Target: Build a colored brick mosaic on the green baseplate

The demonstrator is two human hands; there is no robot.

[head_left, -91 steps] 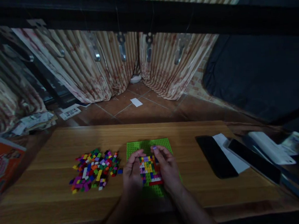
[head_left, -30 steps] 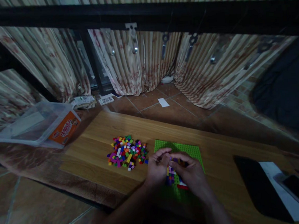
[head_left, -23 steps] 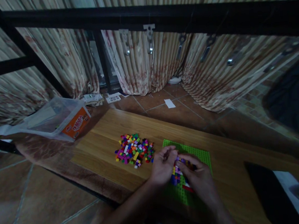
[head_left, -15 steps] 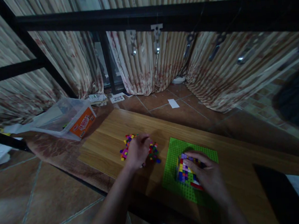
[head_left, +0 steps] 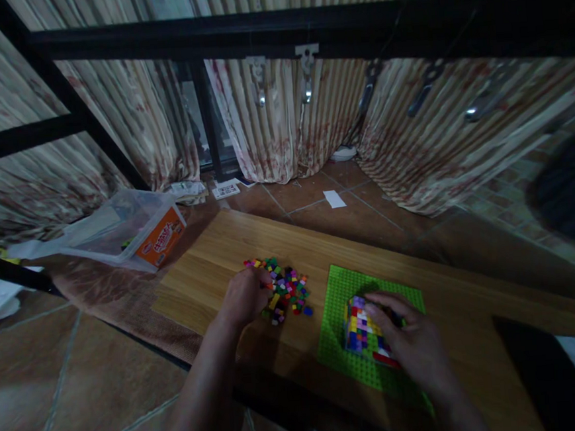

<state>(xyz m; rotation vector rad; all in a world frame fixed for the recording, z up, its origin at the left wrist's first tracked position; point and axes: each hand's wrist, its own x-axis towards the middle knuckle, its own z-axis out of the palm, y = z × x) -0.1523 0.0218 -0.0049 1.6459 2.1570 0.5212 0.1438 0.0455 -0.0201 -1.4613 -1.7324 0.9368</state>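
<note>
A pile of small coloured bricks (head_left: 286,287) lies on the wooden table (head_left: 212,274). My left hand (head_left: 244,295) rests on the pile's left side, fingers curled into the bricks; whatever they hold is hidden. To the right lies a green baseplate (head_left: 340,291) with a patch of mixed coloured bricks (head_left: 358,323) built on it. My right hand (head_left: 414,345) lies on the plate, fingers stretched flat over the patch's right side.
A clear plastic box with an orange label (head_left: 134,231) sits on the floor at the left. A black flat object (head_left: 543,374) lies at the table's right end. Striped curtains (head_left: 285,129) and a black metal frame (head_left: 253,32) stand behind.
My left hand left the baseplate and moved left onto the loose brick pile. My right hand stayed on the built patch. The view swung to the left.
</note>
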